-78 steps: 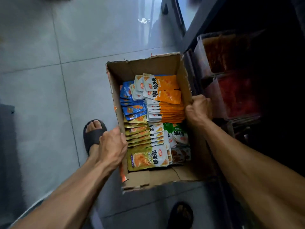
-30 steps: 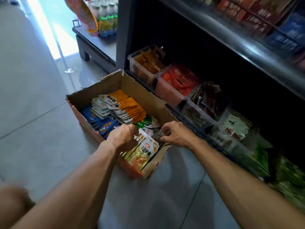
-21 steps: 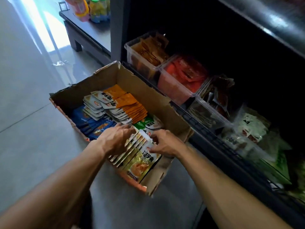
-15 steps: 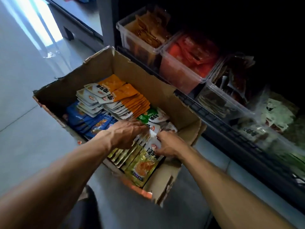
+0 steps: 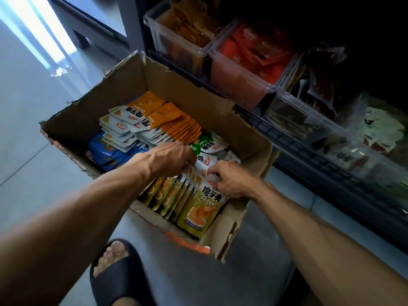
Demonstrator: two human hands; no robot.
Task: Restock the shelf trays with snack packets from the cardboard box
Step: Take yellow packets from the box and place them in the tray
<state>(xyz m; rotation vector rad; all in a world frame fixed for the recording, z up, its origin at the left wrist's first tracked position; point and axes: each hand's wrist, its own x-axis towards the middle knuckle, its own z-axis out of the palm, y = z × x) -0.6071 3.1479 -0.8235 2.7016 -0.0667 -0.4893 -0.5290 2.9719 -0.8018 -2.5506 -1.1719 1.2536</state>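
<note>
Both your hands are down in the cardboard box (image 5: 212,111), a torn, ragged-edged carton of brown corrugated board sitting on smooth grey floor tiles (image 5: 26,102). Your right hand (image 5: 231,180) has its fingers curled, pinching the white top edge of the nearest yellow-green packet (image 5: 198,213), a flat glossy pouch that leans back toward you below the grip. Your left hand (image 5: 170,157) is curled over the tops of the row of yellow-green packets (image 5: 170,193) just beside that grip, fingers bent among them; you cannot tell how many it holds. Beyond your knuckles lie green packets (image 5: 207,144), then a fanned stack of orange packets (image 5: 167,120) with rounded white ends, and to the left of those, blue packets (image 5: 103,151) lying flat. To the right of the box, on the dark bottom shelf, stands a row of clear, hard plastic trays (image 5: 240,85), rectangular with rounded rims, holding orange-brown, red and darker pouches. A black rubbery slipper (image 5: 117,277) shows below your left forearm.
</note>
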